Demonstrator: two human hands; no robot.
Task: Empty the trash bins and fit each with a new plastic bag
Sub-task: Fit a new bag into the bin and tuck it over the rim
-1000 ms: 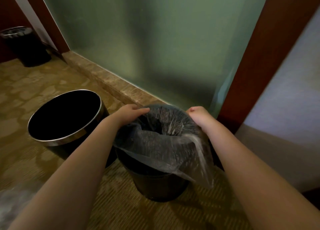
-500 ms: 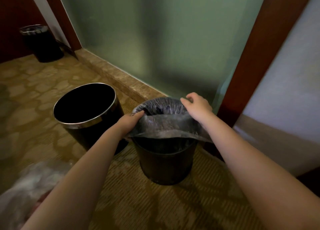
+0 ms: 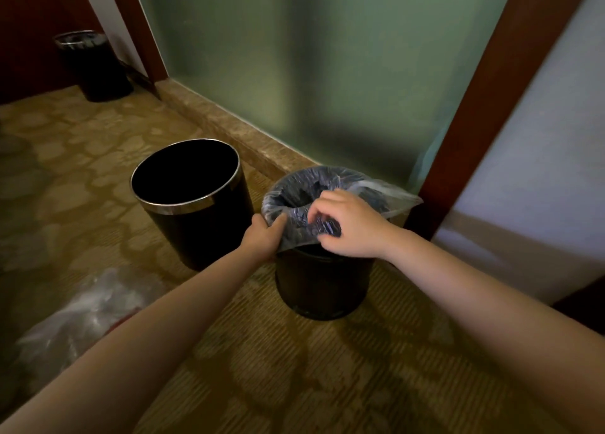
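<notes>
Nearest, left of the left forearm, a crumpled clear plastic sack [image 3: 82, 315] lies on the patterned tan carpet [image 3: 294, 384]. The left hand [image 3: 263, 237] grips the near edge of a thin clear plastic bag [image 3: 397, 199] draped over a round black trash bin [image 3: 322, 286]; the right hand [image 3: 352, 225], just beside it, pinches a bunched fold (fingers curled). Left of the left hand stands an unlined silver-rimmed black bin [image 3: 196, 217]; far beyond, a third dark bin [image 3: 95, 66].
</notes>
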